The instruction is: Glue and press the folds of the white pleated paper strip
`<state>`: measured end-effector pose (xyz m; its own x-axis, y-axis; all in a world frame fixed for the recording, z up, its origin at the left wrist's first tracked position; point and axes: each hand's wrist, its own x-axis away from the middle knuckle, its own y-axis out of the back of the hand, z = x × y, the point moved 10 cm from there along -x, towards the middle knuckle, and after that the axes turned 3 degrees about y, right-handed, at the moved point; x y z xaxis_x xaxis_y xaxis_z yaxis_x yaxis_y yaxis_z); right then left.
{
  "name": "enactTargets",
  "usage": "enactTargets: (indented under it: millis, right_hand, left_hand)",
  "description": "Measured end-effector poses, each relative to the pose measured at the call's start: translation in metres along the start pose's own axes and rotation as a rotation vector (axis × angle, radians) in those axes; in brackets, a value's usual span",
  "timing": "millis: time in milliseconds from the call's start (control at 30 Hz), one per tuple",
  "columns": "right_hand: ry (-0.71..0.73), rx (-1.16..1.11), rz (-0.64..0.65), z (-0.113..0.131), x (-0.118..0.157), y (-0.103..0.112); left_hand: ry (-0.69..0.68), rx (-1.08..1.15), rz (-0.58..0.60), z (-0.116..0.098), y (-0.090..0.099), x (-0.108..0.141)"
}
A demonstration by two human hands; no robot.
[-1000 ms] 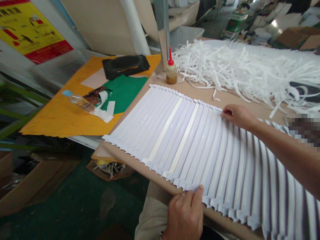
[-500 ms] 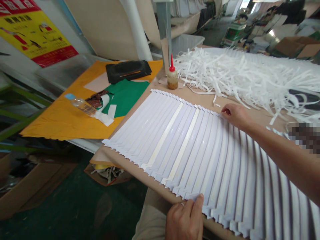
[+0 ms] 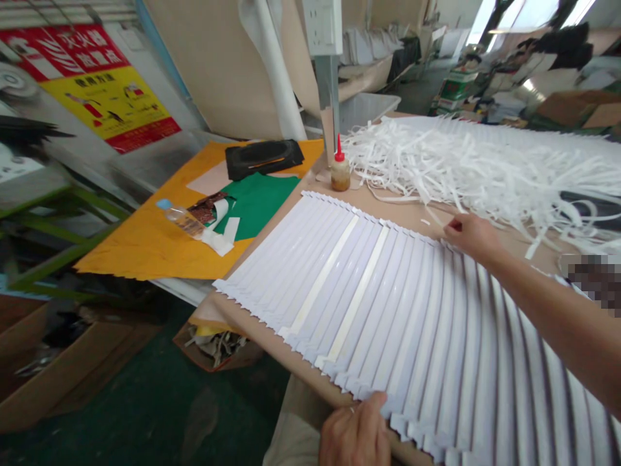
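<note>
Long white strips [image 3: 334,285], overlapping like pleats, lie side by side across the brown-covered table. My left hand [image 3: 356,430] is at their near edge, fingers curled, a fingertip pressed on the end of one strip. At the far edge, my right hand [image 3: 468,234] is closed in a pinch just above the strip ends. A thin white ribbon from the pile comes close to its fingertips; whether they hold it is hidden. Two strips in the row look more cream than the others.
Behind the strips lies a tangled pile of white ribbons [image 3: 436,162]. A glue bottle with a red nozzle [image 3: 340,175] stands by the post [image 3: 327,84]. To the left, yellow sheeting [image 3: 140,239] carries green material [image 3: 262,200], a black piece [image 3: 264,158] and a plastic bottle [image 3: 182,219].
The view has shifted, so the table and wall poster appear lower and farther right. My right hand has moved slightly away from the strips' far edge; my left stays at the near edge.
</note>
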<state>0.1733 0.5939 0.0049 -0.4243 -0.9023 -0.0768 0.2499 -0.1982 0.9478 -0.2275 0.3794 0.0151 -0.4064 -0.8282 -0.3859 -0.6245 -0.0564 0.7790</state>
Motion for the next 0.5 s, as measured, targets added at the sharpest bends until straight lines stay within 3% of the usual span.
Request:
enactTargets:
  millis: [167, 267, 400, 500]
  right_hand:
    - [-0.149, -0.381, 0.005, -0.062, 0.114, 0.038]
    - [-0.472, -1.05, 0.107, -0.082, 0.211, 0.024]
    - [-0.793, -1.373, 0.213, -0.052, 0.336, 0.003]
    - [-0.862, -1.502, 0.321, -0.005, 0.396, -0.015]
  left_hand:
    - [-0.075, 0.182, 0.136, -0.011, 0.001, -0.006]
    - [-0.047, 0.338, 0.193, -0.027, -0.005, -0.011]
    - [0.129, 0.611, 0.397, -0.06, -0.037, -0.017]
    - [0.217, 0.756, 0.509, -0.088, -0.057, -0.02]
